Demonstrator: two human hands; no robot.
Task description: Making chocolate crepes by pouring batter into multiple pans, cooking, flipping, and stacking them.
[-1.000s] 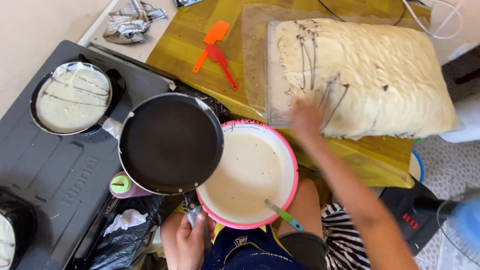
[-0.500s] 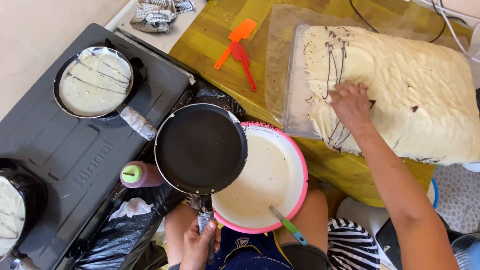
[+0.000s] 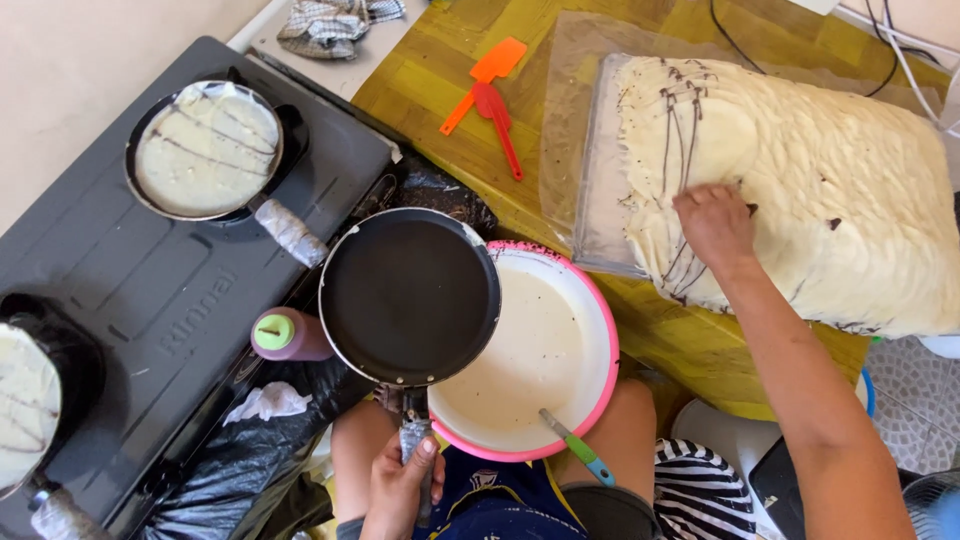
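Observation:
My left hand [image 3: 400,482] grips the wrapped handle of an empty black frying pan [image 3: 410,295], held level over the left rim of a pink bowl [image 3: 600,385] of pale batter. A green-handled utensil [image 3: 575,448] rests in the bowl. My right hand [image 3: 715,225] presses on a stack of thin pale crepes with dark streaks [image 3: 810,185] that lies on a clear plastic sheet [image 3: 575,130] on the yellow wooden table [image 3: 690,345].
A dark gas stove [image 3: 150,290] at the left carries a pan with a streaked crepe [image 3: 207,150] and another pan [image 3: 25,395] at the edge. A purple squeeze bottle with a green cap [image 3: 285,335], two orange-red spatulas [image 3: 490,90], a checked cloth [image 3: 335,20], black plastic bag [image 3: 240,450].
The view has shifted, so everything sits further right and lower. My right hand has stayed on the crepe stack, and the pan stays over the bowl.

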